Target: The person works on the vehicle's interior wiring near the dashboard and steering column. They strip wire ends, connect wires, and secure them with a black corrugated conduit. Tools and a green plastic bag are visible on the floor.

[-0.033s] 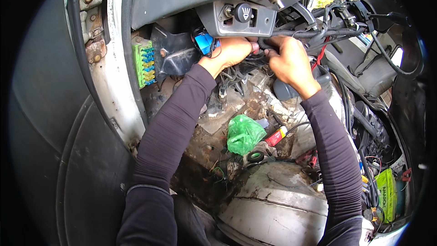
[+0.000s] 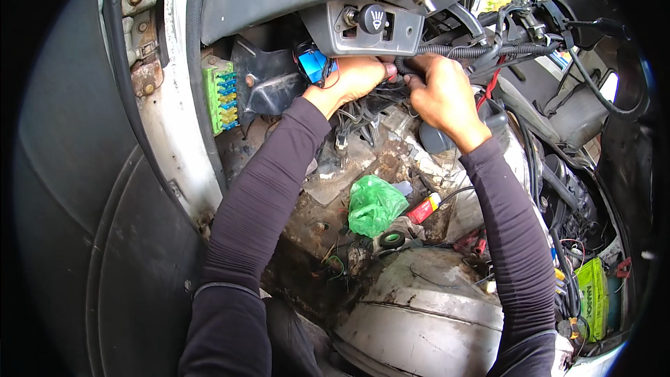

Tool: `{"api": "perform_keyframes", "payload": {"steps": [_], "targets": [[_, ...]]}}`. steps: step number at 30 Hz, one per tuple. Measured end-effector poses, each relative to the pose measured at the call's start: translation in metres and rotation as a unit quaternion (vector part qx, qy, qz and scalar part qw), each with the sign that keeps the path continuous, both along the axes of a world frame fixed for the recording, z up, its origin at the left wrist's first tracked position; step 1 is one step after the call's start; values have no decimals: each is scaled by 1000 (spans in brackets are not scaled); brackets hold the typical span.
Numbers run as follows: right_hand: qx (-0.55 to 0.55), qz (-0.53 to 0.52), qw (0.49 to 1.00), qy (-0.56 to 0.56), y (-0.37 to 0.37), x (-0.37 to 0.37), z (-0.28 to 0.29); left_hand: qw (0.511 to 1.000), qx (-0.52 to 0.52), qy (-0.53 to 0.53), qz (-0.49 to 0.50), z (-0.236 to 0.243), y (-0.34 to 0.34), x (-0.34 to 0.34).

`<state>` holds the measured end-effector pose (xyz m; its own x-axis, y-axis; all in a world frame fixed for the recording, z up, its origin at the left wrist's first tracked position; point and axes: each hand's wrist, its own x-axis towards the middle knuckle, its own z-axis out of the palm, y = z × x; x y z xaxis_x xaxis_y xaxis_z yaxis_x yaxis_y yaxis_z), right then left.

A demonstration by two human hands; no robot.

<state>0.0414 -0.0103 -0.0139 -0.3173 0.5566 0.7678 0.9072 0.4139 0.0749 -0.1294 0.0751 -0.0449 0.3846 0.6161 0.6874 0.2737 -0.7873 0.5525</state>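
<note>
Both my hands work close together beneath a grey dash panel with a black knob (image 2: 356,36). My left hand (image 2: 357,79) is closed, its thumb bent at the wiring; most of its fingers are hidden and I cannot make out what they hold. My right hand (image 2: 447,98) pinches a black corrugated tube (image 2: 403,65), which curves down from the harness behind the panel. Next to my left wrist sits a blue block-shaped part (image 2: 316,66) with a dark wire looped across it. Loose dark wires with connectors (image 2: 352,128) hang below my left hand.
A green fuse block (image 2: 220,98) is at the left by the door pillar. On the dirty floor lie a green plastic bag (image 2: 375,206), a red and yellow tube-shaped container (image 2: 423,208) and a black tape roll (image 2: 392,239). A rounded metal housing (image 2: 419,300) rises in front.
My right hand has shifted very slightly left along the tube. My left hand stays practically where it was.
</note>
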Motion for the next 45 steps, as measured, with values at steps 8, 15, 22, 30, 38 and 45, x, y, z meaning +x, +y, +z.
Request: {"api": "perform_keyframes", "payload": {"steps": [8,15,22,30,38,45], "targets": [[-265,119,891,350,-2,-5,0,990,-81,-100,-52,-13,-1,1],[-193,179,920,290,-1,2,-25,997,-1,-51,59,-15,8,3],[-215,183,872,400,9,-10,-26,994,-16,10,109,-9,-2,5],[-256,211,848,413,8,0,-27,997,-29,-69,9,-19,-18,-1],[-307,296,726,540,16,3,-31,955,163,-170,178,-36,-47,13],[-320,287,712,555,16,-1,-33,936,172,-163,261,-33,-71,21]]}}
